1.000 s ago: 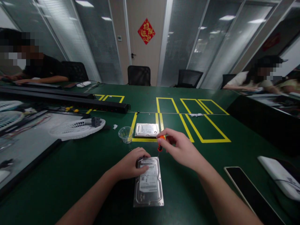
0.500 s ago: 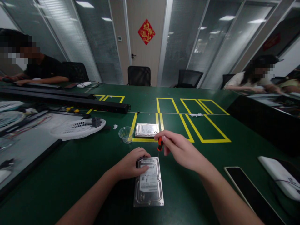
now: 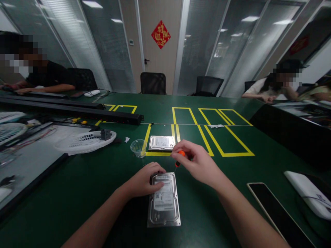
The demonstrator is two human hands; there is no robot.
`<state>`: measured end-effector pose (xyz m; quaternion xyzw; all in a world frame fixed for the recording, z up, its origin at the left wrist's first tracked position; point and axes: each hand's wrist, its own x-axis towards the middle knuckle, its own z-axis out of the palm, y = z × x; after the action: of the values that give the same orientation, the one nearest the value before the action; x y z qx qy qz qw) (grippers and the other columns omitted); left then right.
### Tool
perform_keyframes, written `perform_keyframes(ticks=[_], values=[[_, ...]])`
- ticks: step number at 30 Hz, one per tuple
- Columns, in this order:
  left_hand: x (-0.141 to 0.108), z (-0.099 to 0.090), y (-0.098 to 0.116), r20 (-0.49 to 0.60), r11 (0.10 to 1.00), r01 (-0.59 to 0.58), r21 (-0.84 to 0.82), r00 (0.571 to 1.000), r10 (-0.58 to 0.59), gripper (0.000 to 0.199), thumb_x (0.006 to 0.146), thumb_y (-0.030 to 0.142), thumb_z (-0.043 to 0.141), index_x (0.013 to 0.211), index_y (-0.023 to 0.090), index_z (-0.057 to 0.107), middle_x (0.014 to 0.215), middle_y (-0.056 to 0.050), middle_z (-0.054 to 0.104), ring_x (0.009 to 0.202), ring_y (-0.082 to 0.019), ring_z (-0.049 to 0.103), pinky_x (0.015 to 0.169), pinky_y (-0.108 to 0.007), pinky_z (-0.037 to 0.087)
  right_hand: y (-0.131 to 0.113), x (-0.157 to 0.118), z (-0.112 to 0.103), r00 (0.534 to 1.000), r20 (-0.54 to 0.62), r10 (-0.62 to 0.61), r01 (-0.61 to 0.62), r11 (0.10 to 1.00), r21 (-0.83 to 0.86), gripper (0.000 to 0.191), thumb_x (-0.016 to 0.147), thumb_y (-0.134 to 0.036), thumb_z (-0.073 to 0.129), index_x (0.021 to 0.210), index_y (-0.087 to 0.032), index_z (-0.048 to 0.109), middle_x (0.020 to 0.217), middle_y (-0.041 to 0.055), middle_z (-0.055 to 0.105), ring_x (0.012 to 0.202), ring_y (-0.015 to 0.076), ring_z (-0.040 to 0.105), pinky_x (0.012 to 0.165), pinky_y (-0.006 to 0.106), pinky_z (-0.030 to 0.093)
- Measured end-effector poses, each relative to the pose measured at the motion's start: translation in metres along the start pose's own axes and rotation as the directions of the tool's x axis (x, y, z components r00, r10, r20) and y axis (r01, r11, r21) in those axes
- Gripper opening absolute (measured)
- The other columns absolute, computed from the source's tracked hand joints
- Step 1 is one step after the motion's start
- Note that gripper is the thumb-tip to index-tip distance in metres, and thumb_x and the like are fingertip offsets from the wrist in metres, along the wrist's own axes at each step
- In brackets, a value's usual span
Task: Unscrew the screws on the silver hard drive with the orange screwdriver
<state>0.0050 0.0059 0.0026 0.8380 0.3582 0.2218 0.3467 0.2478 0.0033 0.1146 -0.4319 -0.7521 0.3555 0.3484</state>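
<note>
A silver hard drive [image 3: 165, 203] with a white label lies in front of me on the green table. My left hand [image 3: 148, 181] grips its far left corner, thumb across the label. In my right hand [image 3: 195, 160] is a small orange and black screwdriver [image 3: 177, 164], held between thumb and fingers. Its thin shaft points down to the drive's far right corner; a screw there is too small to make out. Beyond my hands sits a second hard drive [image 3: 161, 143], inside a yellow tape outline. Left of that one stands a clear plastic cup [image 3: 139, 148].
A phone [image 3: 276, 210] and a white device [image 3: 307, 194] with a cable lie at the right. On the left are a white oval frame [image 3: 86, 142], a long black bar [image 3: 103, 112] and a flat panel [image 3: 33, 151]. Two people sit across the table, one at each side.
My right hand has turned around the screwdriver, its fingers now curled differently over the handle. The left hand and drive stay put. The person on the right has shifted their arms.
</note>
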Motion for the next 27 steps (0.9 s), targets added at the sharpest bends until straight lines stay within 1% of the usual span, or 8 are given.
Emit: perform_keyframes(ticks=[4,8,12,16,18,20,24,27], values=[[0.0001,-0.0004,0.0008,0.004,1.0,0.003,-0.001,1.0,-0.003,0.032,0.088,0.029,0.07,0.119,0.024,0.065,0.116,-0.006,0.064,0.108,-0.024,0.06,0.094,-0.037,0.05,-0.0026,-0.0023,-0.0061,0.994,0.109,0.029,-0.03,1.0,0.005,0.025,0.105,-0.034,0.049,0.105,-0.021,0.07,0.086,0.0026,0.067,0.073,0.0153,0.062,0.066,0.029,0.048],[0.0003,-0.0008,0.0009,0.012,1.0,0.005,0.009,1.0,-0.005,0.032,0.088,0.028,0.07,0.119,0.023,0.065,0.116,-0.006,0.064,0.108,-0.024,0.06,0.094,-0.037,0.049,-0.0021,-0.0029,-0.0078,0.992,0.11,0.063,-0.066,0.998,0.023,0.03,0.107,-0.032,0.042,0.12,-0.022,0.067,0.088,0.0032,0.067,0.073,0.0154,0.064,0.068,0.03,0.05],[0.0005,-0.0008,-0.0001,0.013,1.0,0.003,0.005,1.0,-0.003,0.033,0.088,0.027,0.071,0.12,0.023,0.065,0.116,-0.006,0.063,0.107,-0.024,0.06,0.094,-0.037,0.049,-0.0007,0.0002,-0.0041,0.996,0.046,0.081,-0.081,0.997,0.003,0.017,0.099,-0.035,0.06,0.101,-0.019,0.065,0.082,0.0026,0.068,0.067,0.0153,0.061,0.062,0.029,0.047],[-0.0003,-0.0009,-0.0004,0.022,1.0,0.016,-0.001,1.0,-0.016,0.033,0.088,0.028,0.07,0.121,0.024,0.065,0.117,-0.006,0.063,0.107,-0.023,0.059,0.093,-0.037,0.049,-0.0005,0.0014,-0.0007,0.998,-0.018,0.057,-0.056,0.998,0.042,0.015,0.093,-0.03,0.067,0.088,-0.019,0.059,0.103,0.0061,0.071,0.064,0.011,0.054,0.06,0.028,0.045],[-0.0007,-0.0009,-0.0003,0.019,1.0,0.017,-0.002,1.0,-0.017,0.033,0.088,0.028,0.071,0.121,0.024,0.065,0.117,-0.006,0.063,0.108,-0.024,0.059,0.094,-0.037,0.049,-0.0012,0.0009,-0.0005,0.999,-0.021,0.037,-0.036,0.998,0.052,0.01,0.094,-0.027,0.065,0.092,-0.019,0.06,0.104,0.005,0.071,0.065,0.0113,0.054,0.06,0.028,0.044],[-0.0007,-0.0008,-0.0005,0.015,1.0,0.012,-0.002,1.0,-0.012,0.033,0.088,0.028,0.071,0.12,0.023,0.065,0.117,-0.006,0.063,0.108,-0.024,0.059,0.094,-0.037,0.049,-0.0021,0.0004,-0.0013,1.0,-0.022,0.01,-0.01,1.0,0.02,0.008,0.096,-0.027,0.063,0.098,-0.02,0.063,0.096,0.003,0.071,0.07,0.0135,0.057,0.062,0.028,0.044],[0.0001,-0.0002,-0.001,0.007,1.0,0.001,0.002,1.0,-0.001,0.033,0.087,0.027,0.071,0.119,0.023,0.065,0.115,-0.006,0.063,0.107,-0.023,0.059,0.093,-0.036,0.049,-0.0024,-0.0002,-0.0045,0.997,0.072,0.037,-0.037,0.999,0.002,0.018,0.101,-0.033,0.057,0.102,-0.02,0.069,0.087,0.0029,0.068,0.071,0.0151,0.061,0.064,0.029,0.046],[0.0006,0.0,-0.0007,0.005,1.0,-0.019,-0.001,1.0,0.019,0.033,0.087,0.025,0.071,0.119,0.023,0.065,0.115,-0.006,0.064,0.108,-0.023,0.059,0.094,-0.036,0.049,-0.0014,-0.0015,-0.0065,0.99,0.121,0.065,-0.069,0.997,0.033,0.028,0.106,-0.033,0.045,0.116,-0.02,0.068,0.091,0.0039,0.068,0.071,0.015,0.063,0.067,0.03,0.05]])
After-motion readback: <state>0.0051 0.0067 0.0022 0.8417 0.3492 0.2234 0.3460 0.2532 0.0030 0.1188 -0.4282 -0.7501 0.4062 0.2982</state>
